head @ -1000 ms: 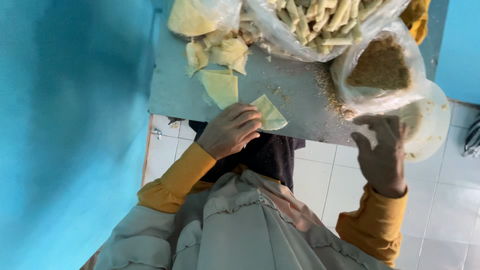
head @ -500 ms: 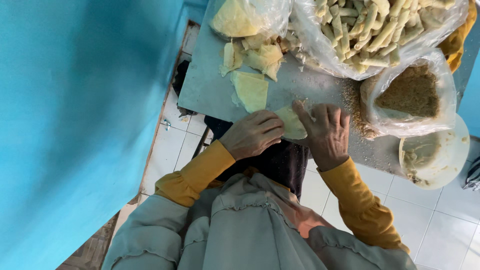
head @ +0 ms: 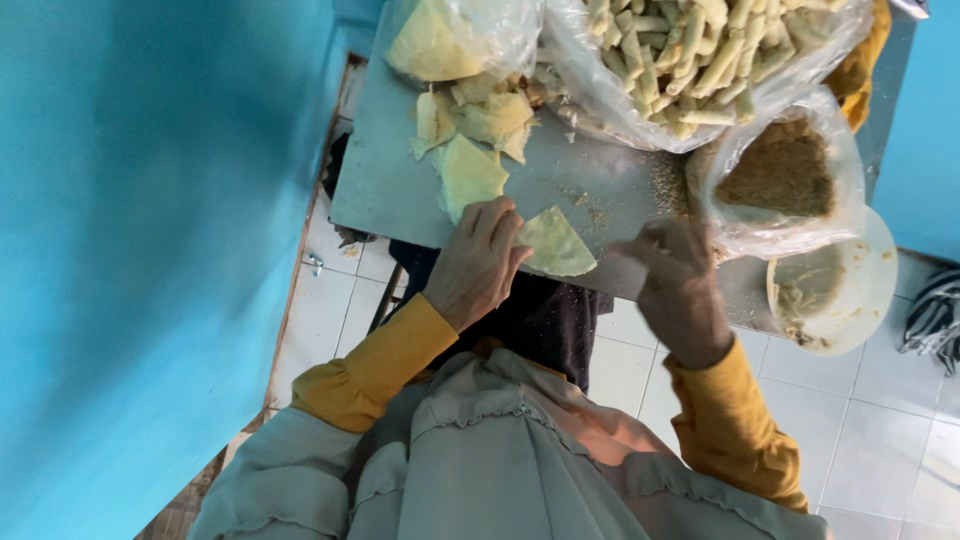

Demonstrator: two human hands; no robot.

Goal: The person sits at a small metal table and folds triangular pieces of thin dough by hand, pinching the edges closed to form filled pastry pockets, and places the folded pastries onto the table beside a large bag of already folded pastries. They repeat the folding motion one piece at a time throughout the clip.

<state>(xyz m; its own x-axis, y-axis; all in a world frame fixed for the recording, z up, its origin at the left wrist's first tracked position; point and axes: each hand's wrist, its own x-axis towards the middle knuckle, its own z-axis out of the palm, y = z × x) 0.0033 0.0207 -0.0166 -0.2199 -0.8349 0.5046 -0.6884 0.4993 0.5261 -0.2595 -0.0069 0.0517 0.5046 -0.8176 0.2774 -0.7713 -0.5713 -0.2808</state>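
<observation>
Pressing left hand [head: 478, 262] flat on wrapper [head: 553, 243] | right hand [head: 678, 290] blurred, fingers' state unclear

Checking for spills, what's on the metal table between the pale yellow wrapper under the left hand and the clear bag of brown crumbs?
In the head view, only scattered brown crumbs on bare metal table, plus the blurred right hand near the edge.

Pale wrapper sheet [head: 556, 243] flat at table edge
</observation>
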